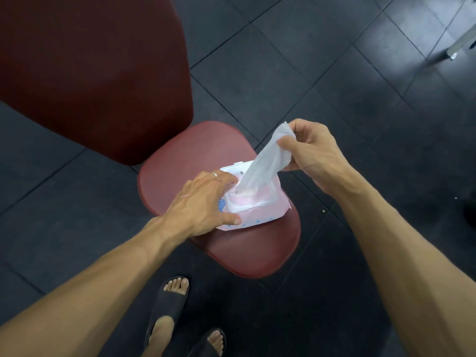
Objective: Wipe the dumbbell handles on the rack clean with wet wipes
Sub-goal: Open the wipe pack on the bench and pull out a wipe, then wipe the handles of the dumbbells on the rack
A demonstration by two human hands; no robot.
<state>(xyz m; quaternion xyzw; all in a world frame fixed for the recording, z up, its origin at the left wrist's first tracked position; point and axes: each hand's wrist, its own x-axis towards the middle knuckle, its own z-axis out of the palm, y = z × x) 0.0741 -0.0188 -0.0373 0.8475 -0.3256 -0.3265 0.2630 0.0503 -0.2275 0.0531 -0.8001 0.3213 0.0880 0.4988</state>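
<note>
One wipes pack (253, 212), lid open, on the red seat pad (231, 253). Left hand (203, 202) presses it flat, fingers straight. Right hand (311, 148) pinches one wet wipe (260, 166), half out.

Soft thin cloth wet wipe (265, 161), shiny plastic pack (257, 215), smooth red leather-like seat (247, 253), dull dark rubbery floor tiles (322, 73).

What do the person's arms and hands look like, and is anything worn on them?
Both forearms are bare, with no sleeves, gloves, watch or bracelet in view. The left hand wears a plain silver-coloured ring on one finger. The right hand shows no ring or other item. The forearms are lean, with visible tendons and veins.
</note>
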